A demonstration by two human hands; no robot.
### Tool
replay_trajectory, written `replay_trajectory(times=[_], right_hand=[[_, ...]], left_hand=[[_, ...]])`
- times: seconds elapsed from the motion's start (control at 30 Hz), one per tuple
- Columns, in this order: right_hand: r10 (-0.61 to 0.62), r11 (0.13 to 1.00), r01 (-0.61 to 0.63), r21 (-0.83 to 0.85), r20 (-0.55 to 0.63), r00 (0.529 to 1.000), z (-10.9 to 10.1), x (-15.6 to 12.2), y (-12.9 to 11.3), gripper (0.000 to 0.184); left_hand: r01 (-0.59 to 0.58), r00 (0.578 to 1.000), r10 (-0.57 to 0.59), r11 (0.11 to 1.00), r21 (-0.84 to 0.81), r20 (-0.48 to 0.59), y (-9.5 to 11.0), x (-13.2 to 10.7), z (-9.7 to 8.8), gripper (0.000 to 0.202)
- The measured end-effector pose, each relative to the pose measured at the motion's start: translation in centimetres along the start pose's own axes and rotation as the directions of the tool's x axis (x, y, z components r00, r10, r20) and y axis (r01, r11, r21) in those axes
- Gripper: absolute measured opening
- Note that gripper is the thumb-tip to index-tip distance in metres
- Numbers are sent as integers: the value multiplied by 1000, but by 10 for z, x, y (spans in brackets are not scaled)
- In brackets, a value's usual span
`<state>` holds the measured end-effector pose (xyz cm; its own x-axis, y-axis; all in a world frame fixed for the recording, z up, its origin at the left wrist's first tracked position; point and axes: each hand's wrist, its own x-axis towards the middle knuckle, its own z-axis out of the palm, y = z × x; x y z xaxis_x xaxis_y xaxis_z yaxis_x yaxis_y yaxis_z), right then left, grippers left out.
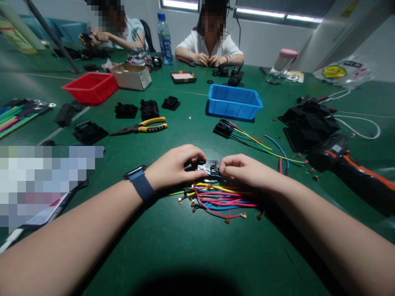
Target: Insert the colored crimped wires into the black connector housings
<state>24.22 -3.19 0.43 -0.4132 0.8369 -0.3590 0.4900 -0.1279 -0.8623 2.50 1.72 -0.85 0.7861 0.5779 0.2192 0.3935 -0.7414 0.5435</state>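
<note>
My left hand [184,163] grips the left side of a small black plastic housing [211,167], thumb in front and fingers behind. Against the housing's right edge, my right hand [239,166] is closed with its fingertips pinched; a blue wire [212,173] runs across the housing toward them. The pinch itself is partly hidden. Just in front of both hands lies a bundle of red, blue and yellow wires [225,199] with brass terminals on their ends. Behind my right hand sits another black housing [223,128] with coloured wires attached.
Yellow-handled pliers [151,125] lie behind my left hand, near several black housings [149,109]. A blue bin [235,102] and a red bin [91,88] stand farther back. An orange-and-black power tool [354,172] lies at right. Two people sit across the table.
</note>
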Motion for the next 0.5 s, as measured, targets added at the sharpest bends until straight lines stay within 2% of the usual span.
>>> replay_trajectory(times=[0.5], right_hand=[[-21, 1000, 21, 4, -11, 1000, -2, 1, 6, 14]], left_hand=[[1, 1000, -1, 1000, 18, -2, -3, -2, -4, 32]])
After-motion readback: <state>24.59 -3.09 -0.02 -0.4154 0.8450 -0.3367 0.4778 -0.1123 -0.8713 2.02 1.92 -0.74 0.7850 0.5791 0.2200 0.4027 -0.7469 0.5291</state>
